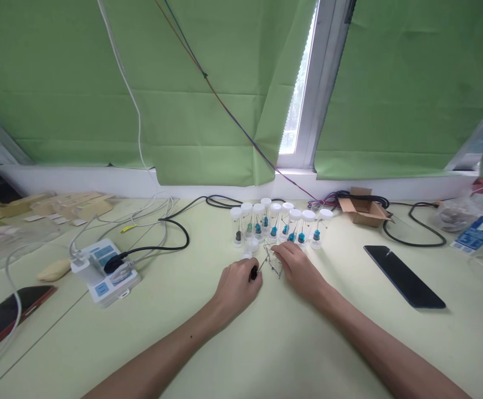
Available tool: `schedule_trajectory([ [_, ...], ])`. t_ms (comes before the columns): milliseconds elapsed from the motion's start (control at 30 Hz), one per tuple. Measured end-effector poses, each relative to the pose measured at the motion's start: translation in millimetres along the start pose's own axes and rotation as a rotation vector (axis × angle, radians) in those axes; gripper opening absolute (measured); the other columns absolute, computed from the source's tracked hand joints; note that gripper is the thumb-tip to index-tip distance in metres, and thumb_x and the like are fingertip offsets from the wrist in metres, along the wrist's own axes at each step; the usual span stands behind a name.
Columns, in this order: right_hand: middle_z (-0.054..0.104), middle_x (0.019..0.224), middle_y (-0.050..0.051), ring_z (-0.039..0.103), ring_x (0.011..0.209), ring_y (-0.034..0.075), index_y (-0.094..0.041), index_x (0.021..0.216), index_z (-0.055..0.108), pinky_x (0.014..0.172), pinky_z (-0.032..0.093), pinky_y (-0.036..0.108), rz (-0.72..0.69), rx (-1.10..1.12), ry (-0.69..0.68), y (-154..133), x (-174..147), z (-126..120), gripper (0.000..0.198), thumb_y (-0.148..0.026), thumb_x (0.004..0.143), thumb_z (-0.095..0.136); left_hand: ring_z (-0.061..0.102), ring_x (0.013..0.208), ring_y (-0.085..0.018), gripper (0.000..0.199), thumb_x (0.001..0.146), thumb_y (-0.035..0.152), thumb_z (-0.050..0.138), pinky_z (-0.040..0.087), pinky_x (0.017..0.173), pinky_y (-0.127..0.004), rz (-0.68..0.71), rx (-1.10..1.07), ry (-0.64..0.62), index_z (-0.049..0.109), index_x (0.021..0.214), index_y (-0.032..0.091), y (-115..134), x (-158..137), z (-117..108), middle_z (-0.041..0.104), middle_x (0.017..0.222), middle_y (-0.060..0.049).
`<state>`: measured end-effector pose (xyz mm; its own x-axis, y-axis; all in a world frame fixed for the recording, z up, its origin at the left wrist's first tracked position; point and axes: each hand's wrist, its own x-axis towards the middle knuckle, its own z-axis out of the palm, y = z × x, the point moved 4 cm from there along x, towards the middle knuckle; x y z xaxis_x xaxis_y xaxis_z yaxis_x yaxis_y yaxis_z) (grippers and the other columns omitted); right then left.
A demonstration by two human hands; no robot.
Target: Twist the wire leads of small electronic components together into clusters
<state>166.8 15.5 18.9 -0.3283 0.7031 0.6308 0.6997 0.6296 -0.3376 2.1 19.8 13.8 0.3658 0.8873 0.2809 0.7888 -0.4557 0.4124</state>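
Currently clamping a black-ended metal piece [254,272] in the left hand [235,282], before capped tubes [274,221] near the far edge of the bench [291,349]; reaching with the right hand [302,269] over thin rods [273,269], unable to tell whether pinching any.

Window side of room, green fabric blinds [411,83] lowered.
Blinds with scalloped edges flank a white, slanting window frame [322,88]; its narrow glass pane [293,119] admits daylight. A low white wall strip [79,180] runs beneath. The smooth, pale yellow-green tabletop [100,338] shows one straight seam [29,343] at left.
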Motion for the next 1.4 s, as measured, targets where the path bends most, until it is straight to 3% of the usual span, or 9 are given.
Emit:
schedule_trajectory([
  [833,0.062,0.097,0.011,0.058,0.094,0.024,-0.017,0.104,0.058,0.078,0.051,0.037,0.039,0.049,-0.006,0,0,2,0.028,0.002,0.090,0.041,0.049,0.056,-0.015,0.013,0.082,0.019,0.048,0.024,0.050,-0.027,-0.111,0.053,-0.113,0.050,0.069,0.020,2,9,7,0.061,0.067,-0.001],
  [1400,0.064,0.097,0.011,0.060,0.094,0.024,-0.017,0.101,0.059,0.077,0.051,0.036,0.048,0.069,0.010,2,1,3,0.029,0.004,0.088,0.042,0.054,0.058,-0.018,0.013,0.080,0.016,0.045,0.021,0.051,-0.030,-0.095,0.168,-0.163,0.053,0.070,0.019,4,13,6,0.063,0.069,-0.005],
])
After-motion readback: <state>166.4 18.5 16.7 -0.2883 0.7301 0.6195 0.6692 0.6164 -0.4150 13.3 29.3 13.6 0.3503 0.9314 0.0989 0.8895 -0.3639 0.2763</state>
